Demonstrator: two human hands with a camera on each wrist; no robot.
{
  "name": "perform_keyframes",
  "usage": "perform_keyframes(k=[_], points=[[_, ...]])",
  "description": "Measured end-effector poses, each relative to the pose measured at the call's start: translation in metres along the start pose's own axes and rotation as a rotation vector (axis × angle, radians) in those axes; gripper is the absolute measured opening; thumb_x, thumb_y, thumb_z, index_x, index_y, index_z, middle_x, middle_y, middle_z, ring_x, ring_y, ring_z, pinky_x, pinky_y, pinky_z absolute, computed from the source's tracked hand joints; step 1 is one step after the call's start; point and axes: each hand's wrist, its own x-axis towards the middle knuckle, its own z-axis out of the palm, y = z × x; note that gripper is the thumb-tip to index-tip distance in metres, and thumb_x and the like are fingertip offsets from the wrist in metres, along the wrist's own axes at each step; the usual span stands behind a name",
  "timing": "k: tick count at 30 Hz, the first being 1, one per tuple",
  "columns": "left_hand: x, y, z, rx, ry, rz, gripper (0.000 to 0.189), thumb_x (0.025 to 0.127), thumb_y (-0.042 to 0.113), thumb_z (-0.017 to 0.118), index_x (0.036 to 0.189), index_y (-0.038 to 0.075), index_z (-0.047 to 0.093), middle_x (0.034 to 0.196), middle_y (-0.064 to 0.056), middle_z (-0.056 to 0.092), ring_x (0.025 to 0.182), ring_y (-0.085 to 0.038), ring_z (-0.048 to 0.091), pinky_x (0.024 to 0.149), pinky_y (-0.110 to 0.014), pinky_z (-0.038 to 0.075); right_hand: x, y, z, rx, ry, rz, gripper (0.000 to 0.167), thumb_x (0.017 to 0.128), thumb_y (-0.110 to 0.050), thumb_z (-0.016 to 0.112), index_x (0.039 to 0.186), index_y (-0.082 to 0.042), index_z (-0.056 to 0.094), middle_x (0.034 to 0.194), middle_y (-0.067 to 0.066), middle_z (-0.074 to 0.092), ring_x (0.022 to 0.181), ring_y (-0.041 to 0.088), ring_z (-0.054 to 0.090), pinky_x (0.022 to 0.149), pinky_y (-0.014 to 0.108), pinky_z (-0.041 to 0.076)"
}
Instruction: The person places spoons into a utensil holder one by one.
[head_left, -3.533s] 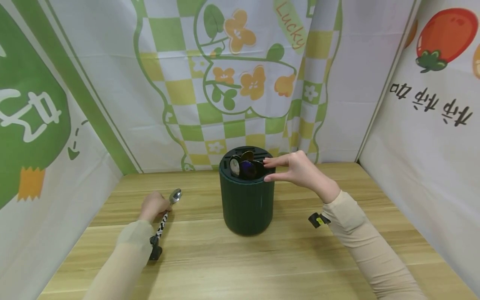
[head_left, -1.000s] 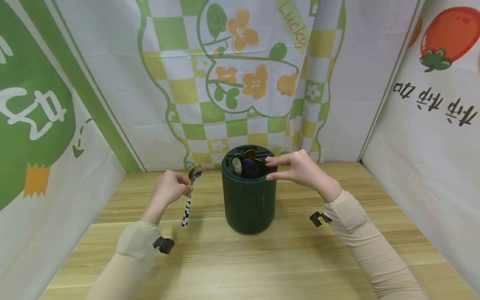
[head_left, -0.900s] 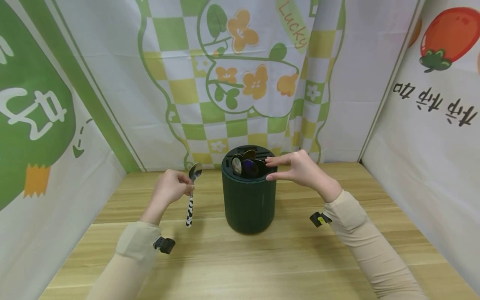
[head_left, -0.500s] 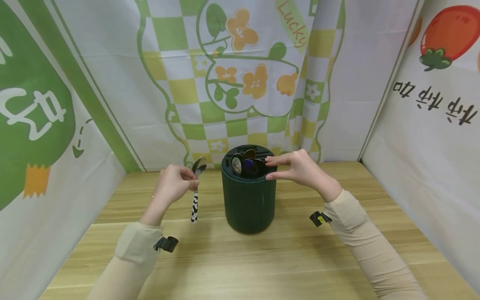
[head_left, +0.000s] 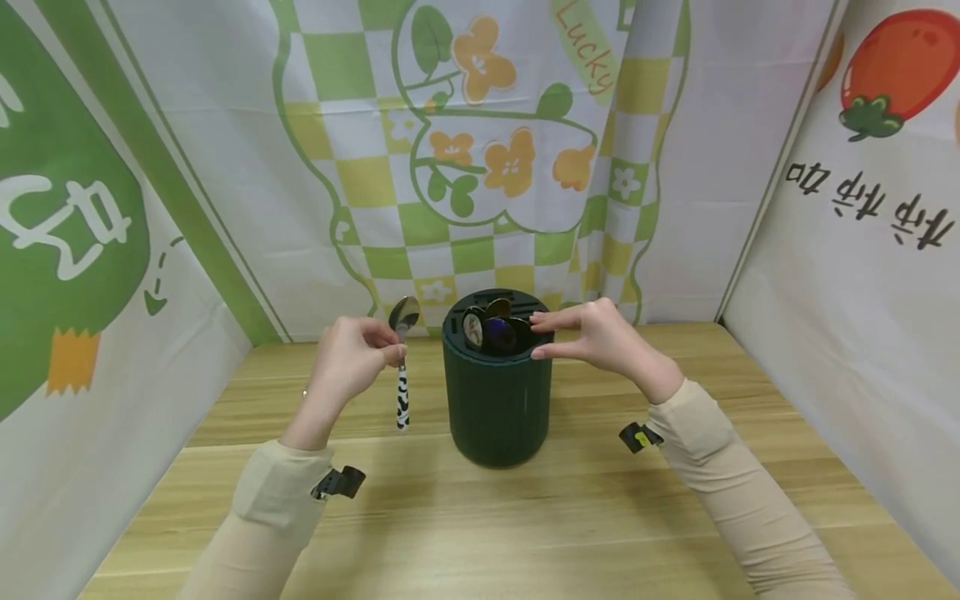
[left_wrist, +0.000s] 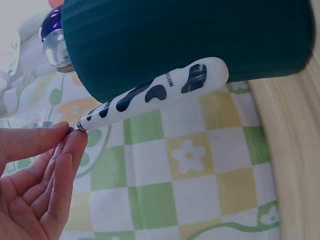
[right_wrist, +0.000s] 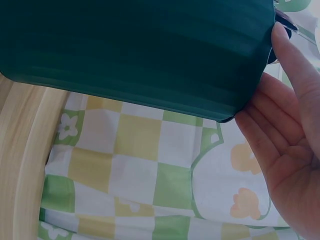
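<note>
My left hand [head_left: 348,358] pinches a metal spoon [head_left: 402,400] with a black-and-white cow-patterned handle, thumb and fingertips at its neck. The spoon is upright in the air, bowl at the top, handle end down, left of a dark green ribbed utensil holder [head_left: 497,408]. In the left wrist view, the spoon handle [left_wrist: 155,92] overlaps the holder. Several spoon bowls [head_left: 498,335] stick out of the holder's slotted black top. My right hand [head_left: 600,337] touches the holder's rim on its right side, thumb and fingers spread and fairly straight; the right wrist view shows the fingers [right_wrist: 260,120] along the rim.
The holder stands on a light wooden table [head_left: 465,533], near its back edge. A checked green-and-yellow printed cloth [head_left: 472,208] hangs close behind, and white printed side panels [head_left: 847,292] rise at left and right.
My left hand has lifted the spoon from the left part of the table and carried it up and right toward the holder, its handle swinging to vertical. The right hand stays at the rim.
</note>
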Motion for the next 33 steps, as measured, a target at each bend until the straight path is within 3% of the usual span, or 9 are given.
perform_keyframes(k=[8,20,27,33], points=[[0.000,0.012,-0.003,-0.073,0.030,0.030,0.011,0.085,0.021,0.071,0.084,0.010,0.071,0.077,-0.004,0.072,0.065,-0.016,0.064,0.059,-0.031,0.050,0.001,-0.001,0.000,0.000,0.005,-0.010,0.041,0.078,-0.040,0.074,0.113,-0.018,0.072,0.115,-0.001,0.069,0.098,0.012,0.068,0.064,0.022,0.046],[-0.002,0.034,-0.013,-0.125,0.091,0.069,0.013,0.084,0.021,0.072,0.085,0.008,0.070,0.078,-0.006,0.072,0.070,-0.021,0.068,0.061,-0.032,0.050,0.000,0.000,0.000,-0.003,0.003,-0.002,0.040,0.078,-0.041,0.074,0.113,-0.019,0.072,0.116,-0.002,0.069,0.095,0.011,0.069,0.058,0.023,0.042],[-0.001,0.042,-0.017,-0.172,0.129,0.068,0.013,0.083,0.019,0.072,0.087,0.007,0.070,0.084,-0.007,0.073,0.073,-0.019,0.067,0.066,-0.032,0.051,0.000,0.001,0.000,-0.009,0.001,-0.002,0.041,0.078,-0.042,0.073,0.113,-0.020,0.072,0.116,-0.003,0.069,0.094,0.010,0.069,0.065,0.025,0.043],[0.000,0.047,-0.018,-0.238,0.150,0.069,0.013,0.083,0.019,0.072,0.088,0.007,0.070,0.086,-0.008,0.073,0.073,-0.019,0.069,0.063,-0.030,0.054,0.000,0.000,0.001,-0.001,-0.003,0.005,0.041,0.078,-0.042,0.073,0.113,-0.020,0.072,0.116,-0.004,0.068,0.094,0.009,0.069,0.064,0.024,0.043]])
